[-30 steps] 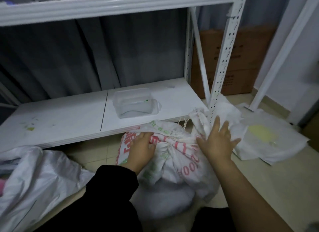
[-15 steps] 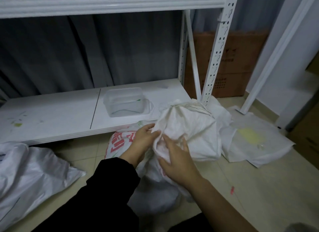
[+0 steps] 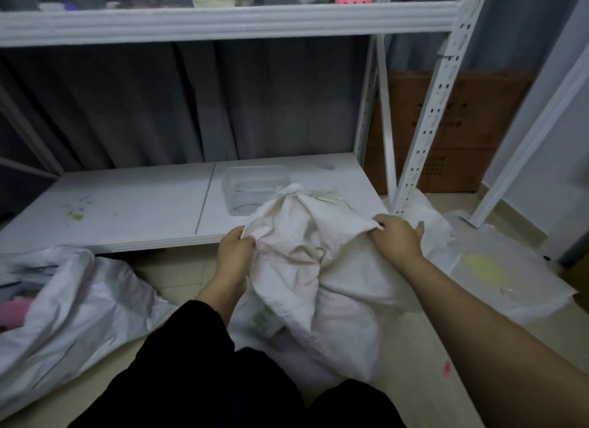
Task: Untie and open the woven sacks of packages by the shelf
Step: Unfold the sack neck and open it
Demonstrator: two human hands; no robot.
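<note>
your left hand is pinching a fold on the left side of the crumpled white woven sack, and your right hand grips a bunched fold on its right, fingers curled in. the sack stands on the pale tiled floor right in front of the white metal shelf, its tied, frayed top pointing up against the clear plastic tub on the lowest board. off to your left, a second white sack lies slumped on the floor.

Matt woven cloth sack, painted metal shelf
</note>
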